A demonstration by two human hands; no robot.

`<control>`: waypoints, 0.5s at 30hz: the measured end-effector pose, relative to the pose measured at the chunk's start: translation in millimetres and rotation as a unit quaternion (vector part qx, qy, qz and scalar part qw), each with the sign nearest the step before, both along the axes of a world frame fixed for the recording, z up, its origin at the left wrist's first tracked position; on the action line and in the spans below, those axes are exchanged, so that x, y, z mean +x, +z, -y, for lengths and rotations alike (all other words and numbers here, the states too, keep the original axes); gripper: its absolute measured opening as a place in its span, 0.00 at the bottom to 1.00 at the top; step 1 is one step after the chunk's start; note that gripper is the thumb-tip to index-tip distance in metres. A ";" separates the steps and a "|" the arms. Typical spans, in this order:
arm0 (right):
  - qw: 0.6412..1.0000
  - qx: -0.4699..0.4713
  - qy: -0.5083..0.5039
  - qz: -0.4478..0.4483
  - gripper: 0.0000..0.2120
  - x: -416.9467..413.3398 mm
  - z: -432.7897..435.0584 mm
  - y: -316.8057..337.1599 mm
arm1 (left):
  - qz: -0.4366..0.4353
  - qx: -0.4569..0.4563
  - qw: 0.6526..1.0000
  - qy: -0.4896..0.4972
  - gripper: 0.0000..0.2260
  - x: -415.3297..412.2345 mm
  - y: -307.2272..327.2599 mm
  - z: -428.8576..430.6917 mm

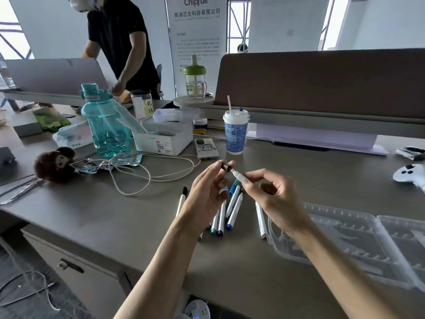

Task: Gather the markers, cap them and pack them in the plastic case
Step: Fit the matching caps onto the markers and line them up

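Pinching a dark cap (226, 167) with the left grip (207, 194), thumb against fingertips; pinching an uncapped white marker (240, 175) with the right grip (276, 199), tip just beside the cap. Underneath, loose on the grey counter (138, 215), a cluster of white markers (234, 208); just right of these, lying open, the transparent plastic case (356, 238).

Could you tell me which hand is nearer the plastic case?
Right. The right hand is beside the plastic case's edge; the left hand is farther away, over the markers.

Teal bottle (104, 125), blue cup (236, 132) (with straw), plush (55, 164)
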State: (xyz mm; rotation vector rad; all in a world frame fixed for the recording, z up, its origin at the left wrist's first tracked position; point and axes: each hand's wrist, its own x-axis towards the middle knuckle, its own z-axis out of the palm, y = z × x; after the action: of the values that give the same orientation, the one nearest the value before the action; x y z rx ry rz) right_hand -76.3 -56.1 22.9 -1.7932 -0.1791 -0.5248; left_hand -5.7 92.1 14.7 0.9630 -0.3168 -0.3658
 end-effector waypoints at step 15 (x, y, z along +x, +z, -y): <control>0.989 0.066 0.010 -0.133 0.04 2.8 4.3 8.9 | 0.144 0.118 0.978 0.099 0.07 -7.5 -5.8 4.8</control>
State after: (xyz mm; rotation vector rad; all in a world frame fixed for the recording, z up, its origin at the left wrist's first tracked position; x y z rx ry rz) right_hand -73.5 -60.4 31.7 -1.7109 0.0215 -0.2710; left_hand -13.2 87.3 8.9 1.2734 -0.4431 -0.0806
